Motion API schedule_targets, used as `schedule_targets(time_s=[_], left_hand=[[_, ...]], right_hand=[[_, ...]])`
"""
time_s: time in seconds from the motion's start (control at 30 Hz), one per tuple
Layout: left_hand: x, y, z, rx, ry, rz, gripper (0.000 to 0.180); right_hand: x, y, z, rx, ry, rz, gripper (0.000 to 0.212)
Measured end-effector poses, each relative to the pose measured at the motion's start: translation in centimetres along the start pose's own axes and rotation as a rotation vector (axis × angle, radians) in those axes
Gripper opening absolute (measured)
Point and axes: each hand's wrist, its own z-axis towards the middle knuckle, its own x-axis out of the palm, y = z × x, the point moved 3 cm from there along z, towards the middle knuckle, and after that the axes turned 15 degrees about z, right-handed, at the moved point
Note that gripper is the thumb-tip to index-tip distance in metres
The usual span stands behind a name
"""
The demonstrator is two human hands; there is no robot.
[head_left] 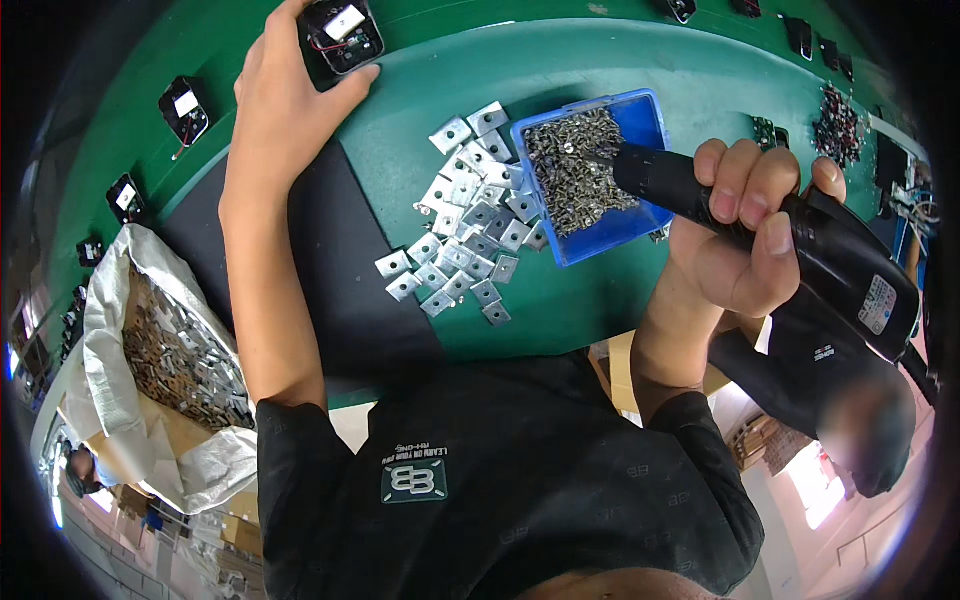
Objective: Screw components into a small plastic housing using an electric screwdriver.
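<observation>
My left hand (285,110) reaches to the far side of the green table. Its fingers and thumb close around a small black plastic case (345,38), which has a white block and a red wire inside; part of the fingers is cut off by the picture's edge. In my right hand (750,215) is a black electric screwdriver (850,265), gripped near its front. The screwdriver's nose points left over a blue tray (600,242) heaped with small screws (575,170). Beside the tray lies a loose pile of square metal plates with holes (470,225).
More black cases (184,110) stand along the left. A white sack (110,290) of metal parts sits at the left table edge. Small dark parts (838,125) lie far right. A black mat (340,260) covers part of the table. Another person (865,430) is at the right.
</observation>
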Motion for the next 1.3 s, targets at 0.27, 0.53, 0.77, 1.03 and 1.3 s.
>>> schedule_targets(time_s=[0.27, 0.53, 0.77, 1.03, 1.3], left_hand=[[-1.9, -4.9, -5.0, 0.137, -0.170, -0.077, 0.030], [0.1, -7.2, -5.7, 0.037, 0.155, -0.247, 0.029], [0.0, -7.4, -5.1, -0.063, 0.231, -0.217, 0.022], [0.0, -8.2, -4.4, -0.138, 0.305, -0.210, 0.017], [2.6, -10.4, 2.9, -0.223, 0.226, -0.647, 0.021]], right_hand=[[0.0, -2.2, 0.4, 0.028, 0.028, -0.089, 0.054], [0.9, 2.6, 1.1, 0.086, 0.130, 0.195, 0.050], [2.2, 5.1, 0.5, -0.028, 0.024, 0.107, 0.042], [3.0, 6.5, 0.5, -0.077, -0.005, 0.116, 0.041], [2.1, 6.8, 1.2, -0.083, 0.016, 0.227, 0.042]])
